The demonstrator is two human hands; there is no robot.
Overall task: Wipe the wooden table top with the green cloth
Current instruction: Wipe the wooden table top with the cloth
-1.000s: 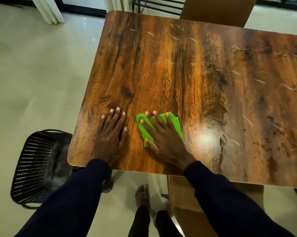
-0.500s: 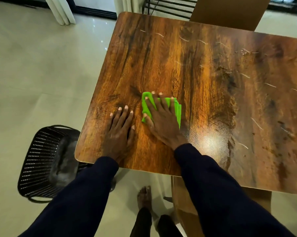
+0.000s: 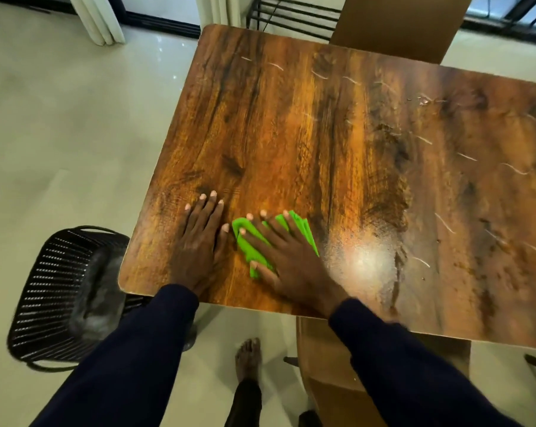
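left hand (image 3: 198, 248): flat on the table top (image 3: 291, 134) by the near-left corner. Fingers straight and close together, holding nothing. Looks like a brace.
right hand (image 3: 294, 260): just right of the left hand. Fingers straight and spread, pressing down, no curl or pinch.
green cloth (image 3: 248, 246): folded pad directly under the right palm and fingers, close to the near edge. Its edges poke out on both sides of the fingers. Long axis: can't tell, mostly covered.
key relation: white streaks (image 3: 445, 223) lie right of and beyond the cloth, toward the far and right edges. The right hand is nearer to them.
next move (my guess): push far-right with flat pressure.
risk: cloth bunching under the spread fingers.
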